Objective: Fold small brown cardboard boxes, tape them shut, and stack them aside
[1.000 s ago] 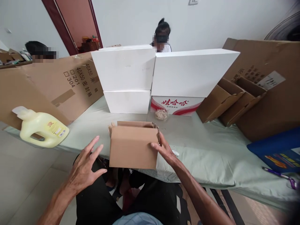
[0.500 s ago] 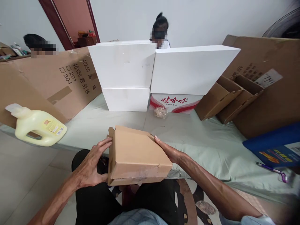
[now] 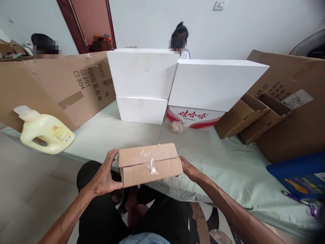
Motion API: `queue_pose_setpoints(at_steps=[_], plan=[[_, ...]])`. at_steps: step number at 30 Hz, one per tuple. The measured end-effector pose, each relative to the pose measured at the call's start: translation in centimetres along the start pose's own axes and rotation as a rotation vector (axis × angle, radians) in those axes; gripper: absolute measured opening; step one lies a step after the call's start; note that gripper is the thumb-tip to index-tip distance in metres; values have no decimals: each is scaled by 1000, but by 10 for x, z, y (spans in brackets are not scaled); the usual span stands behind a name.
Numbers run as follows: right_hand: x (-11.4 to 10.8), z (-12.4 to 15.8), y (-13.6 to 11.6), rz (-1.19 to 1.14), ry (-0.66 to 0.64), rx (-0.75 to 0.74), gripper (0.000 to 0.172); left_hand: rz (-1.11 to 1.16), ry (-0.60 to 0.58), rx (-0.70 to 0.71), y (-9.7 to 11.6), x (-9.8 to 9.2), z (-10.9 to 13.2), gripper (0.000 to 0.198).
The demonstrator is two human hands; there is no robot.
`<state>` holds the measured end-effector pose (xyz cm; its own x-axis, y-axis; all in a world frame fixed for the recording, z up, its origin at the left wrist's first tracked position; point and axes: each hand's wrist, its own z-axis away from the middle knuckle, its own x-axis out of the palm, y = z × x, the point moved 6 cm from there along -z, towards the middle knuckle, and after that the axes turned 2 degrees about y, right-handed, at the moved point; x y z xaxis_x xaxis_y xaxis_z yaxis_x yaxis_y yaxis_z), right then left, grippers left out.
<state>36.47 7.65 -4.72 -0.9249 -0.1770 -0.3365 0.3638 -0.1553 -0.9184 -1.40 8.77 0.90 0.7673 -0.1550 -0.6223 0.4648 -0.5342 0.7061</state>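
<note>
Between my two hands is a brown cardboard box (image 3: 151, 162), held at the front edge of the cloth-covered table. Shiny clear tape crosses the seam on the side that faces me. My left hand (image 3: 108, 173) grips the box's left end, thumb low and fingers at the upper corner. My right hand (image 3: 187, 168) holds the right end, its fingers partly hidden behind the box. Beyond the box lies a small crumpled ball of clear plastic (image 3: 177, 127), in front of a white carton with red lettering (image 3: 194, 117).
White boxes (image 3: 144, 74) stand stacked at the back. A large carton (image 3: 63, 88) and a yellow jug (image 3: 48, 132) are on the left. To the right are narrow open cardboard boxes (image 3: 241, 115), a blue container (image 3: 299, 174) and a purple-handled tool (image 3: 299, 200). Two people sit behind.
The cardboard box has turned in my hands: its broad top faced up before, and now its taped side shows. The view has shifted slightly.
</note>
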Motion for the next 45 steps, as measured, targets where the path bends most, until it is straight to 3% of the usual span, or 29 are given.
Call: queue_pose_setpoints(at_steps=[4,7,9,12,15,18,20,23,26,28,32,45], plan=[[-22,1,13,289,226,-108,40,137,-18,-128,-25,16,2,122],[-35,6,24,628,394,-278,39,210,49,-126,-28,17,0,139],[-37,8,34,765,439,-349,41,245,105,-110,-23,15,-4,146],[-38,7,46,750,446,-347,44,259,182,-99,-12,12,-10,140],[-46,4,41,696,485,-324,46,224,195,-124,-4,10,-12,123],[-67,5,16,607,550,-289,48,206,151,-116,0,10,-10,118],[-79,11,-16,529,574,-289,49,212,131,-84,0,10,-8,119],[-73,26,-81,426,452,-332,47,235,138,-27,0,11,-5,115],[-32,41,-144,506,137,-443,41,230,142,2,2,13,-2,101],[-4,47,-169,579,-6,-511,40,208,147,5,4,13,-1,92],[20,43,-187,705,-80,-618,42,179,169,-4,8,12,1,85],[19,39,-207,928,-74,-743,45,262,185,33,11,12,5,87]])
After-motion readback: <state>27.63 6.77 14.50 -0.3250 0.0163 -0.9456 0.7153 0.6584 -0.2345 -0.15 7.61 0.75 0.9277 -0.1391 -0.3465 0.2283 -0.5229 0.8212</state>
